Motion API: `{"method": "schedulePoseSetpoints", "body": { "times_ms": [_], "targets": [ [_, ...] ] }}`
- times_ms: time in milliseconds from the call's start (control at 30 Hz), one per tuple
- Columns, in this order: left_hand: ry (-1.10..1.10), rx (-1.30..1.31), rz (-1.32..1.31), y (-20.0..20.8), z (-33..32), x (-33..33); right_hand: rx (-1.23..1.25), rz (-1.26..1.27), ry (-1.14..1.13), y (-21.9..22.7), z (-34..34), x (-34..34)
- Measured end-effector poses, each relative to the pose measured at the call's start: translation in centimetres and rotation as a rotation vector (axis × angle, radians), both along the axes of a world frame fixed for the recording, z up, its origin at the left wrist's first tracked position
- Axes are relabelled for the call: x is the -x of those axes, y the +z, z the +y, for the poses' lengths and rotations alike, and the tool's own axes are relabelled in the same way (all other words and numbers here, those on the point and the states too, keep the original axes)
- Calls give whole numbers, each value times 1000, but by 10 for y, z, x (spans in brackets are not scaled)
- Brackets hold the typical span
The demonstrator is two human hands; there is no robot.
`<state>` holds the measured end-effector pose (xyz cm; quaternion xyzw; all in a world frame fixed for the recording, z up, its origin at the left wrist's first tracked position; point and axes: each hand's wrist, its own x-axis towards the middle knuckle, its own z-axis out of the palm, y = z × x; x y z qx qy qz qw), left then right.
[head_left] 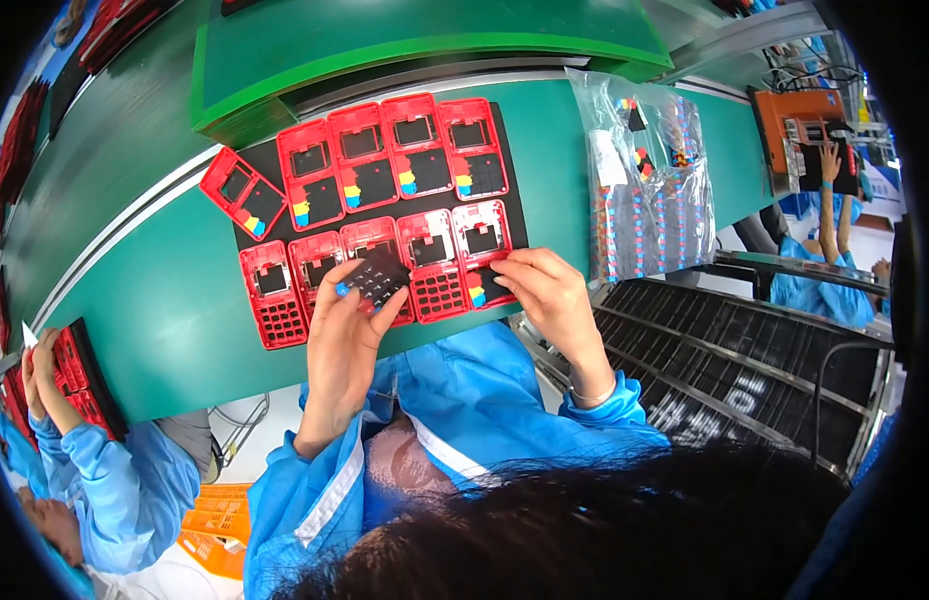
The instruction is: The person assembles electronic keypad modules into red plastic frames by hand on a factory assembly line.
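My left hand point(342, 345) grips black rubber keypads point(377, 278), seemingly a small stack, with blue and red bits at the edge; they hang over the near row of red phone housings. My right hand point(544, 290) bends over the rightmost near housing point(481, 225), thumb and fingers closed at the upper corner of a black keypad point(492, 288) lying in it. That keypad shows yellow and blue keys. Further left, a near housing point(272, 280) shows bare key openings. In the far row, housings point(416, 125) have keypads with red, yellow and blue corners.
A black mat point(516, 215) lies under the housings on the green table point(174, 300). At right is a clear plastic bag point(649, 180) of many keypads. A green-edged shelf point(434, 45) stands behind. Co-workers in blue sleeves point(119, 470) work left and far right. An orange crate point(216, 520) sits below.
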<state>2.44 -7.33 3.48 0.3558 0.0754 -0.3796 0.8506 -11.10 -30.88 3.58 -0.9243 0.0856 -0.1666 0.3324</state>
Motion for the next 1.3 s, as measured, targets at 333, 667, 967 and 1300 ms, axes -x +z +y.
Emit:
{"method": "schedulePoseSetpoints", "body": {
  "times_ms": [333, 667, 967, 1300],
  "targets": [
    [-9, 52, 16, -6, 2, -1, 244, -40, 16, 1, 0, 0],
    [-40, 54, 10, -6, -1, 4, 321, 92, 101, -8, 12, -2],
    [-103, 72, -46, -6, -4, 6, 253, -41, 112, 3, 13, -11],
    [-198, 94, -129, -12, -3, 14, 92, -211, 250, 15, 47, -59]
  ]
}}
